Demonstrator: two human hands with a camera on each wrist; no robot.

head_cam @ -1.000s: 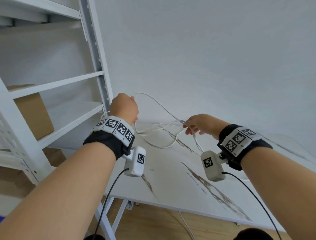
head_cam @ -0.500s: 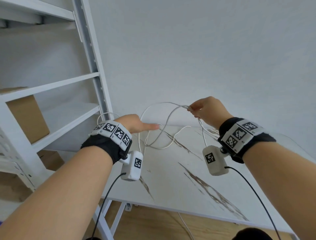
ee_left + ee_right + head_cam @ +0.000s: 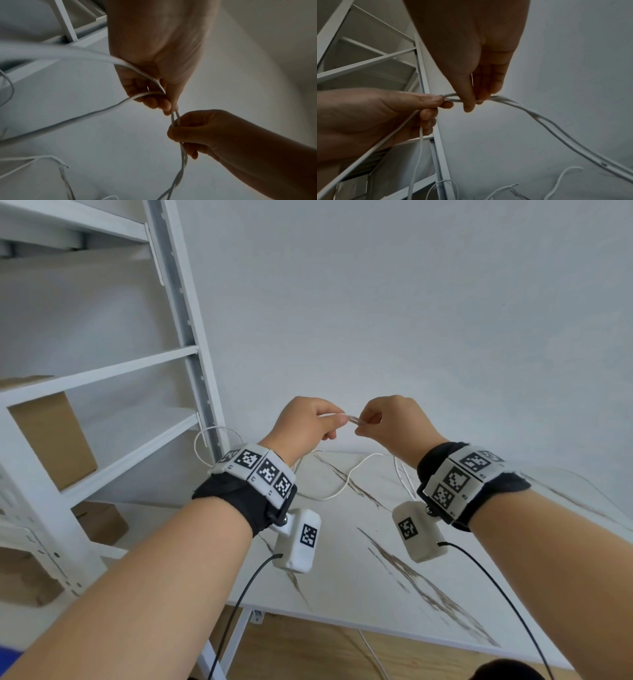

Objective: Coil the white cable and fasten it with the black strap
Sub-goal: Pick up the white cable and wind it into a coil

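Note:
Both hands are raised above the table and almost meet. My left hand (image 3: 308,422) pinches two strands of the white cable (image 3: 346,416) between thumb and fingers. My right hand (image 3: 383,419) pinches the same strands just beside it. In the left wrist view the two strands (image 3: 175,119) run from my left fingertips (image 3: 166,106) into the right hand (image 3: 192,134). Loops of cable (image 3: 342,484) hang down onto the table (image 3: 359,577). One loop (image 3: 205,446) curls behind my left wrist. No black strap shows in any view.
A white metal shelf rack (image 3: 185,330) stands close on the left, holding cardboard boxes (image 3: 51,433). The white wall (image 3: 411,302) rises behind the marble-patterned table. Black sensor leads (image 3: 239,594) hang from both wrist cameras. Wood floor (image 3: 308,645) lies below the table's front edge.
My left hand rose and closed on the cable strands held by the right hand. The right hand moved left and up, so the two hands now nearly touch.

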